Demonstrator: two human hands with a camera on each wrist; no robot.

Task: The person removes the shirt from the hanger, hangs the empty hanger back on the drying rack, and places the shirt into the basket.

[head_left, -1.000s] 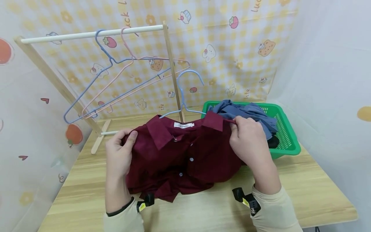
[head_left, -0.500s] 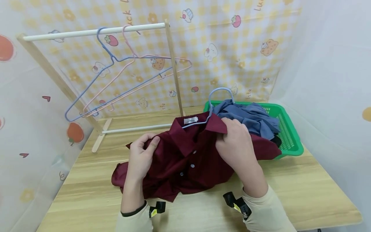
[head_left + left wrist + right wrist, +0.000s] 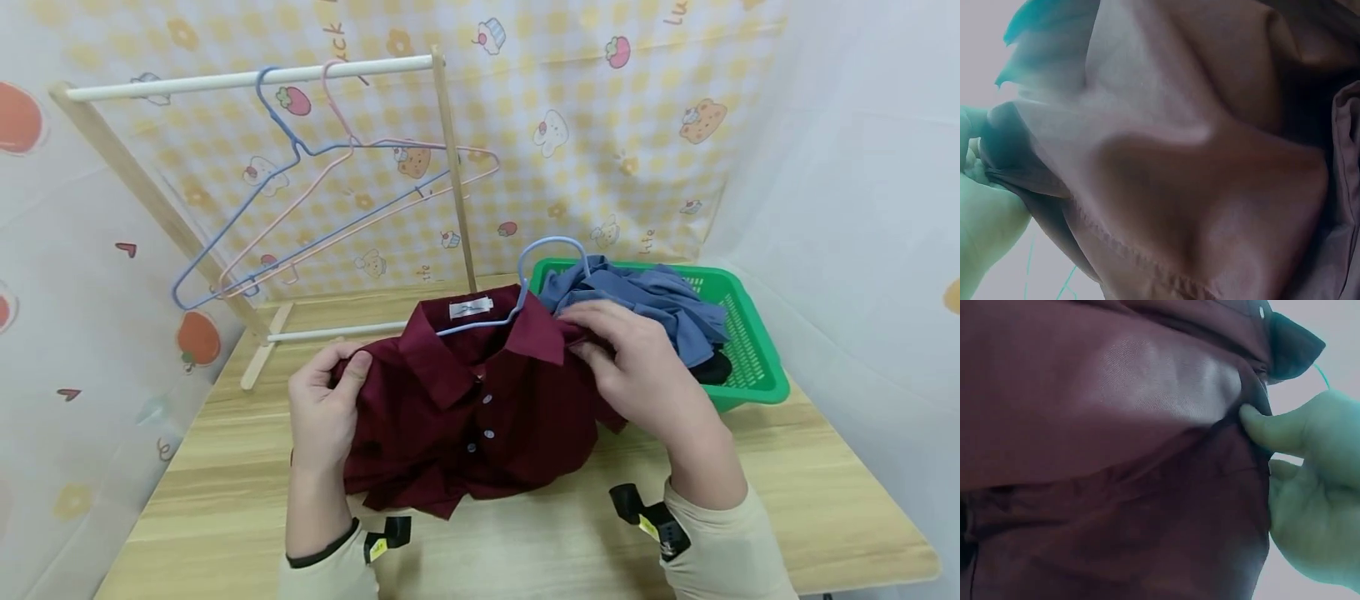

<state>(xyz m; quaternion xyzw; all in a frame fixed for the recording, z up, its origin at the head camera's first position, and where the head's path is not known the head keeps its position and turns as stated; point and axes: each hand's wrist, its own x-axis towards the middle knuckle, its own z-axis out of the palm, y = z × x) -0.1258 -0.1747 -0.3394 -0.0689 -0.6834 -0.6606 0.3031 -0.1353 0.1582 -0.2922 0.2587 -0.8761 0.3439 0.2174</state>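
A dark red shirt (image 3: 517,425) with a pointed collar, a white neck label and pale buttons fills the middle of the head view. Inside its collar sits a light blue hanger (image 3: 522,287), its hook rising above the neckline and tilted right. My left hand (image 3: 326,408) grips the shirt's shoulder on the left, thumb on top of the cloth. On the other side, my right hand (image 3: 637,367) pinches the shoulder close to the collar; the right wrist view shows the thumb (image 3: 1266,428) pressed on the fabric. The hanger's arms are mostly hidden under the shirt.
Behind on the left stands a wooden rack with a white rail (image 3: 247,79); a blue hanger (image 3: 232,221) and a pink hanger (image 3: 300,200) hang from it. A green basket (image 3: 757,342) with blue clothing (image 3: 652,300) is at the right. The wooden tabletop (image 3: 810,500) lies beneath.
The shirt's hanger hook first dropped and swung right, then came slightly back left. Both hands moved inward, then apart again; the right hand now holds nearer the collar.
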